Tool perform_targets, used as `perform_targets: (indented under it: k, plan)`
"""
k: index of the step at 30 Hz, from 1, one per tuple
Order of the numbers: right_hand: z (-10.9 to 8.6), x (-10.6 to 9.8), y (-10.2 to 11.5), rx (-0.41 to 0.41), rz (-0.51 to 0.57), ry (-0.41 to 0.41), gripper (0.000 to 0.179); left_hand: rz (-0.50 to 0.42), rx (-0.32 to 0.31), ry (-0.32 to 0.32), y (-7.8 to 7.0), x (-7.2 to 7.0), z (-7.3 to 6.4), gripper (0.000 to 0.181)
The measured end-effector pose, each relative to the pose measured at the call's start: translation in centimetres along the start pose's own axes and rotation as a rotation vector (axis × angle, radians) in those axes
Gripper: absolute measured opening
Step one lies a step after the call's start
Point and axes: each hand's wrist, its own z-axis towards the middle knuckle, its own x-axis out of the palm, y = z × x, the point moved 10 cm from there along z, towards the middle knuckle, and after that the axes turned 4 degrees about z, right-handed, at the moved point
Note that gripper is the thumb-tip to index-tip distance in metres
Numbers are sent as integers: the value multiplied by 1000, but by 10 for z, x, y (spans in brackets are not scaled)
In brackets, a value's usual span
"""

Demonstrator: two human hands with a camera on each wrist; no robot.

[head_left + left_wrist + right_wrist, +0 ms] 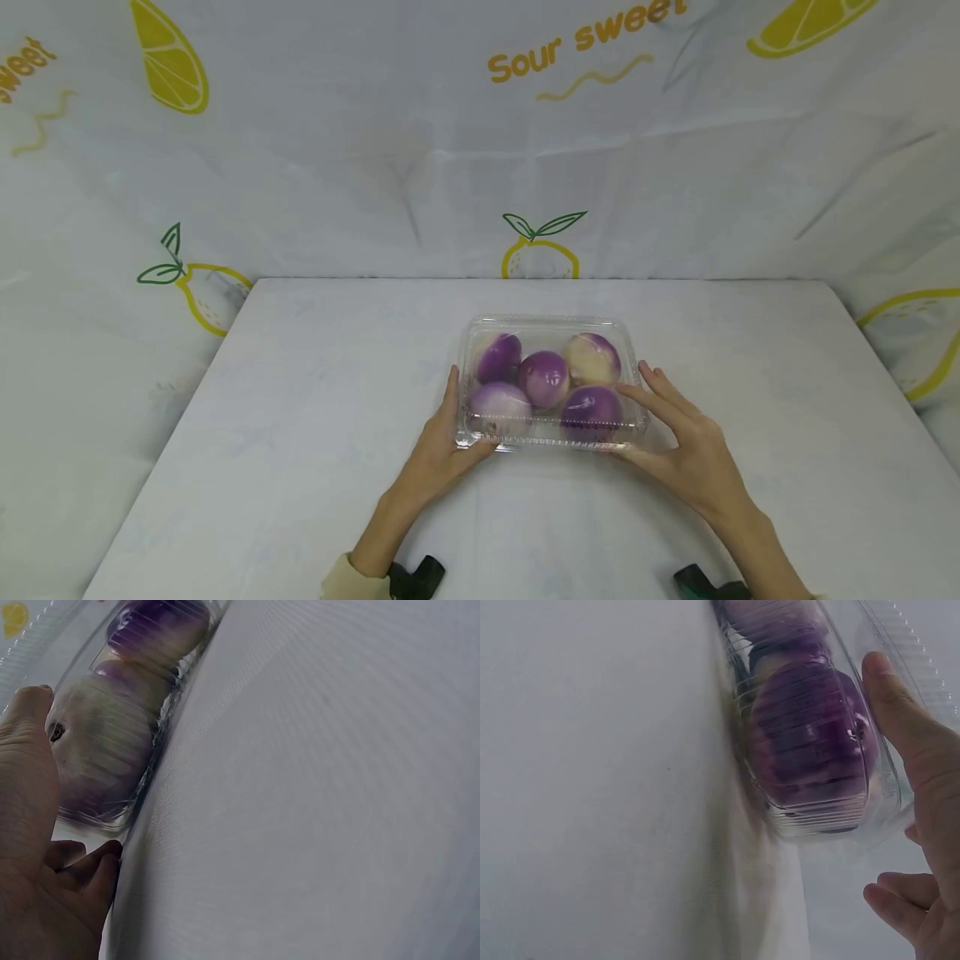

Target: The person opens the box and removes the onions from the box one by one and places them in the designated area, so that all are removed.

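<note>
A clear plastic clamshell box (551, 327) sits on the white table, lid down over several round purple-and-cream vegetables (543, 379) resembling onions or turnips. At its left end, my left hand (433, 461) grips the near corner, thumb along the front edge and fingers up the side. My right hand (692, 457) holds the right end, thumb low at the front and forefinger against the side, other fingers spread off to the right. In the left wrist view, the thumb lies by a pale vegetable (97, 746). A dark purple one (810, 735) shows close to the right thumb.
The white tabletop (300, 400) stretches around the box. Behind it hangs a white sheet (337, 192) printed with lemons and lettering. Dark wrist straps (416, 577) show near the bottom edge.
</note>
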Motion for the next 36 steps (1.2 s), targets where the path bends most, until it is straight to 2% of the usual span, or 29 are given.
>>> perform_targets:
  k: [3, 5, 9, 12, 17, 24, 31, 34, 36]
  plan:
    - [3, -6, 10, -74, -52, -30, 67, 5, 10, -12, -1, 0, 0, 112]
    - [6, -10, 17, -147, -51, -67, 71, 2, 9, -22, -1, 0, 0, 111]
    - [11, -18, 29, -273, -33, -135, 66, -18, -10, -34, -1, 1, -1, 109]
    - [14, -22, 32, -302, -39, -143, 64, -32, -25, -36, 0, 3, -1, 109]
    - [21, -26, 35, -313, -39, -135, 64, -38, -32, -37, 2, 4, -1, 109]
    - [37, -33, 34, -290, 4, -125, 66, -60, 35, -52, -2, 4, -1, 105]
    - [61, -38, 29, -235, 32, -134, 69, -41, -20, -72, 3, 1, -3, 106]
    - [71, -40, 26, -217, 43, -147, 68, -24, -4, -83, 3, 0, -3, 105]
    - [78, -41, 23, -200, 52, -158, 60, -14, 2, -91, 4, -1, -2, 105]
